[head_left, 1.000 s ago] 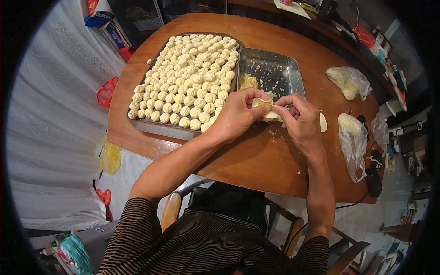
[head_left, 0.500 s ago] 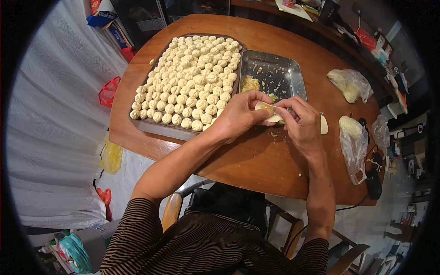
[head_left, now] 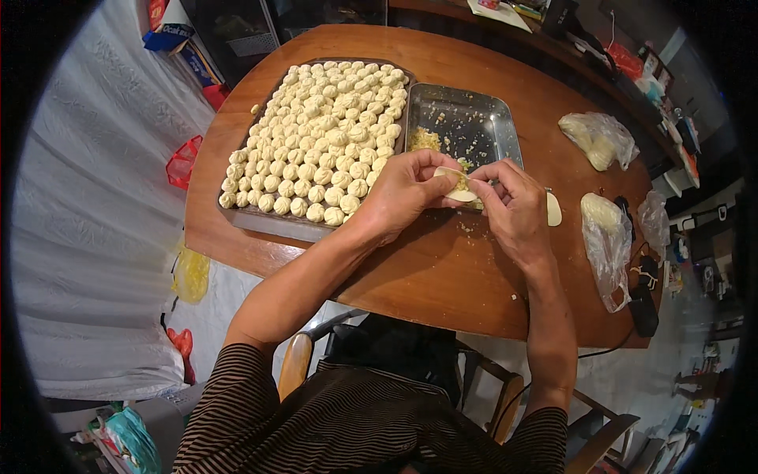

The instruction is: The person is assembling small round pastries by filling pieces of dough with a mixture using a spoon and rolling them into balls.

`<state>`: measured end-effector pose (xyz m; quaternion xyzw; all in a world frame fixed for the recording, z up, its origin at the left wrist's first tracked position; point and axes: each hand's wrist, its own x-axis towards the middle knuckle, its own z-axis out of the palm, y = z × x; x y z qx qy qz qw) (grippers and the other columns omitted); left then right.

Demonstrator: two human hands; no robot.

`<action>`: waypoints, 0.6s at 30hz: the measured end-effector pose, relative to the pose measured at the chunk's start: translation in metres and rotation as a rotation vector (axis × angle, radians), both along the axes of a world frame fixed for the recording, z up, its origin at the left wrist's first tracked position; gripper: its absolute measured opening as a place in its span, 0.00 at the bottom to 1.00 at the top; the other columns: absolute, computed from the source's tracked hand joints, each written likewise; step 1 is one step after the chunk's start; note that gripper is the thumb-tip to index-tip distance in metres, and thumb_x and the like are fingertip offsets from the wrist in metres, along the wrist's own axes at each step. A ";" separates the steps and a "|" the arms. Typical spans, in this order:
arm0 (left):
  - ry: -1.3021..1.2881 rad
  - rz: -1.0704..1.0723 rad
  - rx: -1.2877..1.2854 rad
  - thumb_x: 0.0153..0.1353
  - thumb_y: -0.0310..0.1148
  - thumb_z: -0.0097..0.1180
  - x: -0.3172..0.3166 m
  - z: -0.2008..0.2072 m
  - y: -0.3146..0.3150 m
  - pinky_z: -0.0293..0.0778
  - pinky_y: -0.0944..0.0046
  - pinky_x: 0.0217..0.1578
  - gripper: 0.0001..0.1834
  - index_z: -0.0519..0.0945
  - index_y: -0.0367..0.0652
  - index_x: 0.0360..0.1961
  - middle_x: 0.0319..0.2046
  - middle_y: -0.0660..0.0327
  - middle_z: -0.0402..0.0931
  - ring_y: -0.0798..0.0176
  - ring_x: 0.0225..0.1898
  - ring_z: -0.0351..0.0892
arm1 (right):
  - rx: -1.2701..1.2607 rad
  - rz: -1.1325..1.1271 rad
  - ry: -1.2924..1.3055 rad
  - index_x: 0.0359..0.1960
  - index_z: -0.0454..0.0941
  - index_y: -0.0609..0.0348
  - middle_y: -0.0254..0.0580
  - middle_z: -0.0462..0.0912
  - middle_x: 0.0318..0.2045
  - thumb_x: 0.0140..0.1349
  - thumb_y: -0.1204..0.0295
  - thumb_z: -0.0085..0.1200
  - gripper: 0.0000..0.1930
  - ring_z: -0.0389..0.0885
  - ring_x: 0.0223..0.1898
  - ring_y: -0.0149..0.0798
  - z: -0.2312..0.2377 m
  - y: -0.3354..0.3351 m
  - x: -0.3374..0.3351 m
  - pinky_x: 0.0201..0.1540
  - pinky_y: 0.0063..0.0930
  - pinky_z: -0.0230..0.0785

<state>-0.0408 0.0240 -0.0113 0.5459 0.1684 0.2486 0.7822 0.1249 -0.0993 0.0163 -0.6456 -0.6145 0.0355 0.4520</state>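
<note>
Between my hands is a pale dough wrapper with yellowish filling in it. My left hand cradles it, the thumb pressed along its near side. The fingertips of my right hand pinch the wrapper's right edge. Just beyond my hands lies a metal tray with crumbs and a heap of chopped filling at its left side. To the left, a large dark tray carries many rows of pleated dumplings. A flat dough wrapper rests on the table right of my right hand.
Clear plastic bags of dough lie on the right of the brown wooden table, with another dough bag nearer me. A black device with a cable sits at the right edge. Wooden chair arms flank me.
My right fingers have shifted along the wrapper's edge, and its filling now shows more openly. The whole view has moved slightly.
</note>
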 end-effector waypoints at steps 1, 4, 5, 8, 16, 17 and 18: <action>0.007 -0.003 0.006 0.75 0.30 0.60 0.000 0.000 0.000 0.85 0.68 0.48 0.11 0.80 0.36 0.52 0.45 0.62 0.82 0.71 0.44 0.85 | -0.007 -0.002 0.010 0.37 0.82 0.66 0.45 0.85 0.33 0.64 0.78 0.65 0.04 0.84 0.28 0.39 -0.002 0.000 0.001 0.31 0.32 0.75; 0.030 -0.006 0.034 0.75 0.29 0.61 0.000 0.001 0.000 0.85 0.69 0.47 0.11 0.80 0.35 0.52 0.45 0.63 0.82 0.71 0.43 0.85 | -0.044 -0.022 0.054 0.39 0.83 0.65 0.45 0.85 0.34 0.64 0.78 0.66 0.05 0.84 0.29 0.40 0.001 0.000 -0.003 0.31 0.32 0.75; 0.037 -0.004 0.048 0.75 0.29 0.61 0.000 0.001 0.000 0.85 0.69 0.47 0.11 0.80 0.35 0.52 0.45 0.63 0.82 0.71 0.43 0.85 | -0.059 -0.031 0.071 0.39 0.84 0.65 0.45 0.85 0.34 0.64 0.78 0.66 0.05 0.85 0.29 0.40 0.003 -0.001 -0.004 0.32 0.32 0.75; 0.056 0.001 0.073 0.74 0.29 0.61 0.000 0.003 -0.001 0.85 0.70 0.45 0.10 0.80 0.35 0.52 0.44 0.62 0.83 0.71 0.42 0.85 | -0.062 -0.008 0.069 0.41 0.85 0.64 0.45 0.85 0.34 0.64 0.78 0.67 0.06 0.85 0.30 0.40 0.004 -0.001 -0.005 0.33 0.32 0.75; 0.040 -0.014 0.061 0.73 0.27 0.61 0.001 0.003 -0.002 0.86 0.70 0.44 0.12 0.77 0.34 0.54 0.43 0.59 0.85 0.69 0.40 0.87 | 0.003 0.034 -0.017 0.42 0.86 0.65 0.44 0.85 0.34 0.65 0.78 0.65 0.05 0.85 0.31 0.40 0.000 0.000 -0.002 0.33 0.32 0.75; 0.024 -0.015 0.039 0.73 0.27 0.62 0.001 0.002 -0.001 0.86 0.69 0.45 0.13 0.77 0.34 0.55 0.43 0.59 0.85 0.68 0.41 0.87 | -0.002 0.034 -0.013 0.42 0.86 0.65 0.44 0.85 0.34 0.66 0.78 0.65 0.05 0.85 0.30 0.40 0.000 0.000 -0.002 0.33 0.32 0.75; 0.009 -0.015 0.017 0.73 0.27 0.62 0.001 0.002 -0.001 0.86 0.69 0.45 0.14 0.76 0.34 0.56 0.43 0.59 0.85 0.68 0.41 0.87 | -0.009 0.017 -0.006 0.41 0.86 0.65 0.44 0.85 0.33 0.66 0.78 0.65 0.05 0.85 0.29 0.39 0.001 0.000 -0.002 0.32 0.32 0.75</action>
